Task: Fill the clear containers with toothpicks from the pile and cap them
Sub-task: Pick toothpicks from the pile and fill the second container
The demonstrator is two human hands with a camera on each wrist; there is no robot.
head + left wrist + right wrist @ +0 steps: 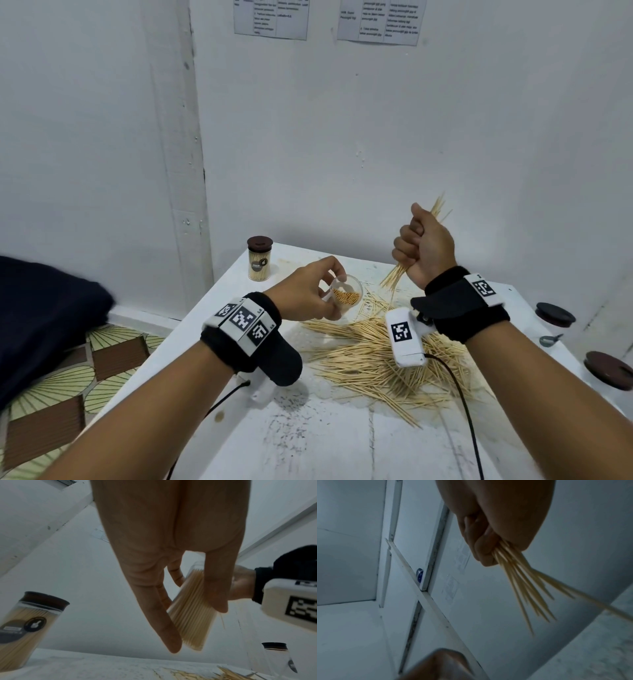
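Note:
My left hand point(317, 291) grips a clear container point(346, 297) tilted toward me above the table, its open mouth showing packed toothpick ends. In the left wrist view the fingers point(164, 622) wrap the toothpick-filled container point(192, 615). My right hand point(423, 245) is raised to the right of it, fisted round a bundle of toothpicks point(395, 275) that sticks out above and below the fist. The right wrist view shows the bundle point(523, 588) fanning out from the curled fingers point(481, 550). A loose pile of toothpicks point(376, 363) lies on the white table point(308, 445) under both hands.
A filled, brown-capped container point(260, 258) stands at the table's far left corner, also in the left wrist view point(25, 628). Brown-lidded containers point(555, 314) point(609, 370) stand along the right edge. A dark cloth point(44, 318) lies to the left, off the table. White walls are close behind.

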